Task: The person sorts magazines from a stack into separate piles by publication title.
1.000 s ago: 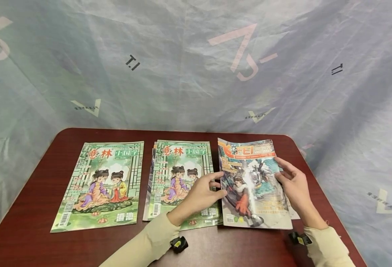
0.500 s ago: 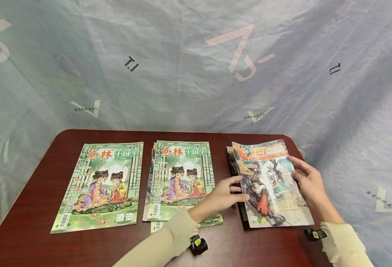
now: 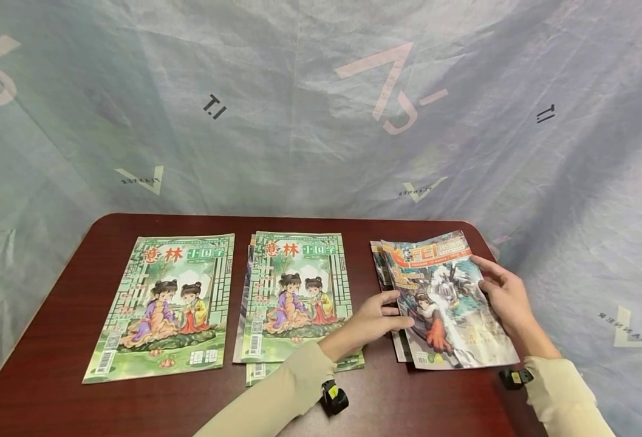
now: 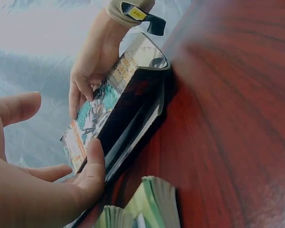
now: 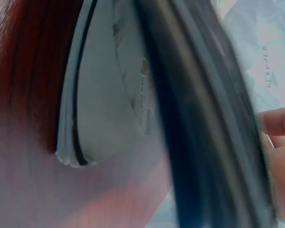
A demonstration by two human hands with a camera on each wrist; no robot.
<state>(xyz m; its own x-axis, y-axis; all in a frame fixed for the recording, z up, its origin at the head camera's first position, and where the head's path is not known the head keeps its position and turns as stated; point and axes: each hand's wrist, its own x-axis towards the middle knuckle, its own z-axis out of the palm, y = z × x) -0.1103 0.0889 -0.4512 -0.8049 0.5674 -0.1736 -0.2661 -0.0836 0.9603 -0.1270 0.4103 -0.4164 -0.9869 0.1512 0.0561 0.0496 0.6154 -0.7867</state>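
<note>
In the head view, a comic magazine (image 3: 446,303) with an orange title band is tilted over another magazine (image 3: 382,267) on the right of the table. My right hand (image 3: 509,297) grips its right edge, thumb on the cover. My left hand (image 3: 370,318) touches its left edge; in the left wrist view the fingers of that hand (image 4: 52,185) are mostly straight beside the dark spine. A gap shows beneath the held magazine (image 4: 133,99) there. In the right wrist view, blurred page edges (image 5: 204,104) stand above a lower magazine (image 5: 107,95).
A green magazine (image 3: 162,309) lies at the left of the dark red table (image 3: 151,409). Another green magazine (image 3: 299,297) tops a small uneven pile in the middle, near my left forearm. A patterned curtain (image 3: 293,121) hangs behind the table.
Both hands have moved right with the comic magazine, away from the middle pile. It now sits slightly turned, and the magazine beneath shows at its left. The green magazines have stayed put.
</note>
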